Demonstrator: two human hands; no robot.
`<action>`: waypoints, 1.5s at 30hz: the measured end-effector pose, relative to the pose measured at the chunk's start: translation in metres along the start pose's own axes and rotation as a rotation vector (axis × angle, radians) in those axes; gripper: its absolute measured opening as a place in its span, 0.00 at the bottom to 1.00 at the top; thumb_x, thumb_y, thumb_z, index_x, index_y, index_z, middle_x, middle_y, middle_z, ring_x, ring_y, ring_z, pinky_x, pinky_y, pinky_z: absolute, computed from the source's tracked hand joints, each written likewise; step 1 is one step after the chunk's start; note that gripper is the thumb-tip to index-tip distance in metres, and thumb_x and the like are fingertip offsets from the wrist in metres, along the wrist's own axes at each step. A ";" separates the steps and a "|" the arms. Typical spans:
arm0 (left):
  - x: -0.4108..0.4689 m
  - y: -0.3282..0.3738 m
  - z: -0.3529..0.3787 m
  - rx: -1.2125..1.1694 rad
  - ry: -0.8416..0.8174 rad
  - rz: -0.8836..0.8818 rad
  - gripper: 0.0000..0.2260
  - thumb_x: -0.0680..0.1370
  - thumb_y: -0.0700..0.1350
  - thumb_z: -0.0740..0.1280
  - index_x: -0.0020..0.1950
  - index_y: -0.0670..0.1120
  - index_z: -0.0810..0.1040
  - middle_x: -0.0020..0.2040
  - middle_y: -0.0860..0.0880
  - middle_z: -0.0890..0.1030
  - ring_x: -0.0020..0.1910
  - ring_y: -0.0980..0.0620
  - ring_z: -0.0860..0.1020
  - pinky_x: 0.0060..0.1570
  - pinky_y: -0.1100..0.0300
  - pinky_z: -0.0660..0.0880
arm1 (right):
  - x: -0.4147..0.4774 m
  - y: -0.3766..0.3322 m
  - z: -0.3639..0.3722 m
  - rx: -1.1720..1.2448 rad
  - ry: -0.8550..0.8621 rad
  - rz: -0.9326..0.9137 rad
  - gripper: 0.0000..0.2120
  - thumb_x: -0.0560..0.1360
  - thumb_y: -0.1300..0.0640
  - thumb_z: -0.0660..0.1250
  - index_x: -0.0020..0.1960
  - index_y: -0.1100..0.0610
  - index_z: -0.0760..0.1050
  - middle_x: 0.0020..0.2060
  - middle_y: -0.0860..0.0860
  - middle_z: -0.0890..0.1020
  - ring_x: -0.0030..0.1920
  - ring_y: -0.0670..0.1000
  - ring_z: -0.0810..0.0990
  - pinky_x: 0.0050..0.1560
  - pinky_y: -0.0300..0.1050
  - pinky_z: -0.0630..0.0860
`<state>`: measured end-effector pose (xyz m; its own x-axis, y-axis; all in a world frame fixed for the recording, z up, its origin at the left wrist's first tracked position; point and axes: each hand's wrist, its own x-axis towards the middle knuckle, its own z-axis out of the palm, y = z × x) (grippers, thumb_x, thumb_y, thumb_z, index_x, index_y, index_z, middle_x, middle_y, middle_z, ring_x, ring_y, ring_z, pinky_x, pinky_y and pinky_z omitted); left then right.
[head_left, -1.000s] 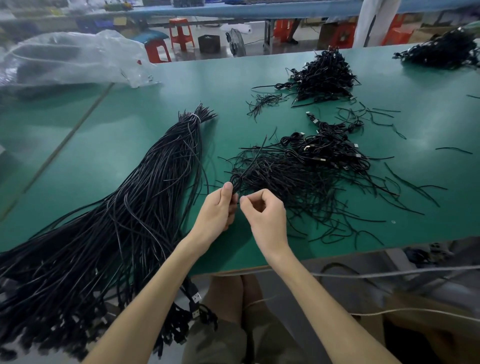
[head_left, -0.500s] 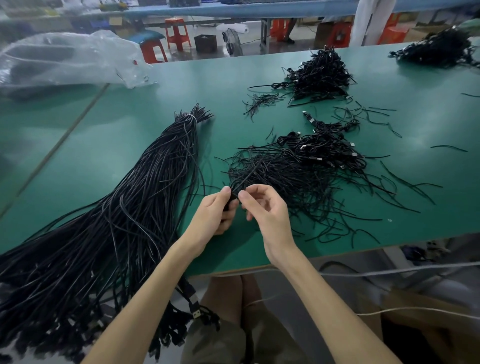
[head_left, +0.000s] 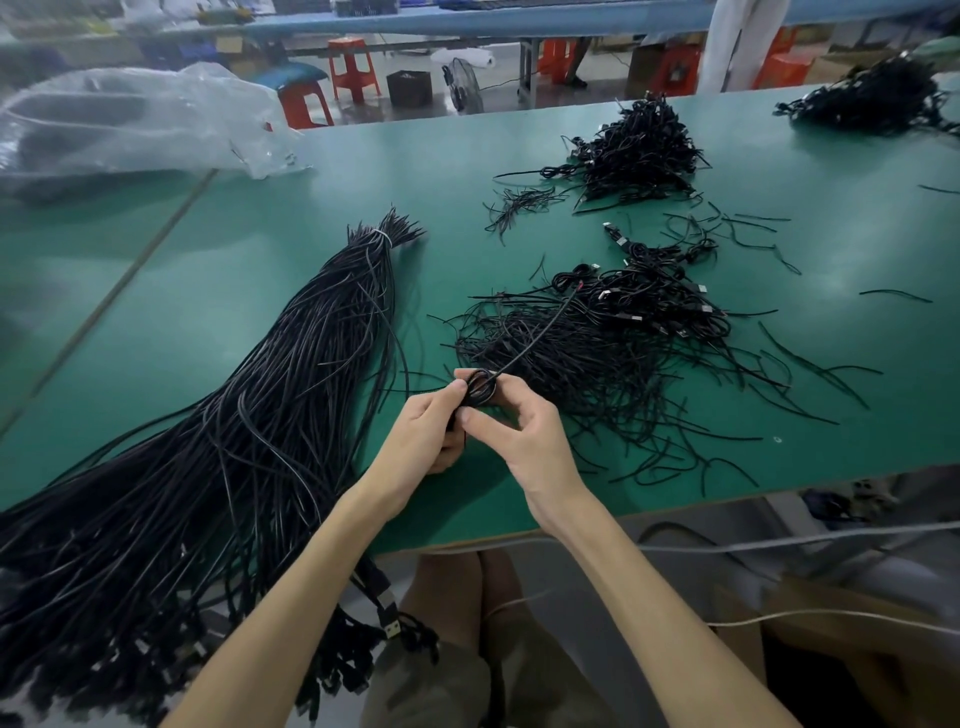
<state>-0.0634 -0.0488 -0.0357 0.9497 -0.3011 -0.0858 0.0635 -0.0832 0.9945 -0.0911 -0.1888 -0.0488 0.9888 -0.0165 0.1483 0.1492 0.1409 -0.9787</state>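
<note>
Since a second ago the right hand (head_left: 530, 441) has opened out of its tight knuckled curl into a lighter pinch, and the cable (head_left: 480, 387) between the hands now shows as a small wound ring. Both hands sit a little closer to the table's front edge than before.

The left hand (head_left: 421, 441) curls its fingers round the lower part of the cable, with its thumb laid along the top and the tip pressing the ring at 10 o'clock. The right hand pinches the same ring from the 4 o'clock side. Its thumb tip is low, at the ring's 6 o'clock, and its forefinger bends over the upper rim. Its other fingers are loosely bent behind and hold nothing that can be made out. The two thumbs nearly meet.

From the ring the cable's free end runs straight out toward 1 o'clock, over the loose pile (head_left: 613, 358), and ends in a reddish tip. The ring is held over the table (head_left: 841, 270), at the pile's 7 o'clock corner.

Both bare forearms rise from 6 o'clock in a narrow V, the left slanting toward 1 o'clock and the right toward 11 o'clock.

A long tied bundle (head_left: 270, 405) lies at 9 o'clock of the hands and spills over the table's front edge. A heap (head_left: 641, 150) sits farther back at 1 o'clock, and a plastic bag (head_left: 135, 119) lies at 10 o'clock
</note>
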 end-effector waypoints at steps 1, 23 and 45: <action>0.000 0.000 0.000 0.000 -0.002 0.000 0.20 0.87 0.51 0.57 0.37 0.48 0.73 0.27 0.55 0.59 0.23 0.56 0.56 0.21 0.66 0.56 | 0.000 0.000 0.000 0.001 -0.011 -0.009 0.16 0.76 0.61 0.73 0.63 0.51 0.82 0.61 0.48 0.82 0.64 0.45 0.79 0.66 0.43 0.75; -0.002 0.002 0.001 -0.028 0.102 0.009 0.24 0.87 0.50 0.58 0.31 0.49 0.65 0.26 0.52 0.61 0.23 0.55 0.57 0.22 0.65 0.55 | -0.006 -0.004 0.006 -0.199 0.063 -0.018 0.06 0.79 0.52 0.72 0.54 0.52 0.82 0.48 0.48 0.85 0.54 0.51 0.82 0.60 0.53 0.77; 0.000 0.004 -0.002 -0.022 0.135 -0.057 0.21 0.83 0.45 0.56 0.28 0.49 0.62 0.25 0.51 0.59 0.24 0.52 0.54 0.23 0.64 0.53 | -0.010 -0.001 0.013 -0.502 0.020 -0.109 0.07 0.83 0.59 0.65 0.46 0.55 0.73 0.41 0.49 0.79 0.43 0.45 0.75 0.44 0.34 0.69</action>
<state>-0.0623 -0.0470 -0.0316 0.9769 -0.1655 -0.1351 0.1241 -0.0750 0.9894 -0.1007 -0.1761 -0.0475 0.9666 -0.0245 0.2553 0.2302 -0.3553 -0.9059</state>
